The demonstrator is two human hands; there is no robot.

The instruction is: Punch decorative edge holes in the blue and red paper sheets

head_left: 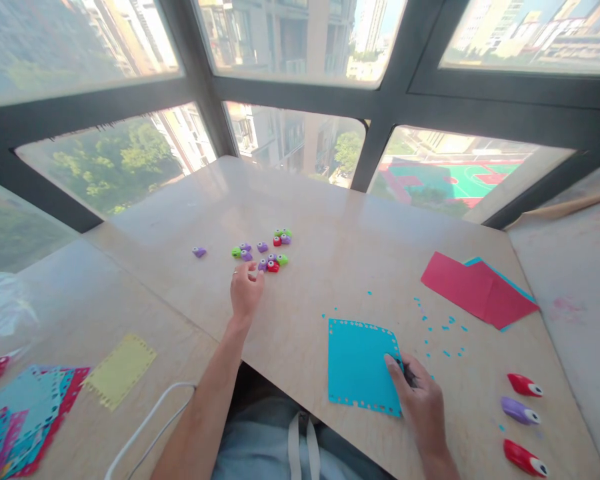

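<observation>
My right hand (423,397) grips the right edge of a blue sheet of paper (363,363), thumb on top. Small punched holes run along the sheet's top, bottom and part of its right edge. A dark patch shows under the fingers; I cannot make it out. Further forward, my left hand (247,291) reaches to a cluster of small craft paper punches (273,267) in purple, red and green. Its fingers are loosely bent and apart, with nothing visible between them. Another purple punch (199,252) lies left of the cluster.
Red paper (457,287) lies over blue at right, near scattered blue paper bits (446,327). Larger red and purple punches (520,411) stand in a column at lower right. At left are yellow paper (123,370), punched coloured sheets (35,407) and a white cable (145,420).
</observation>
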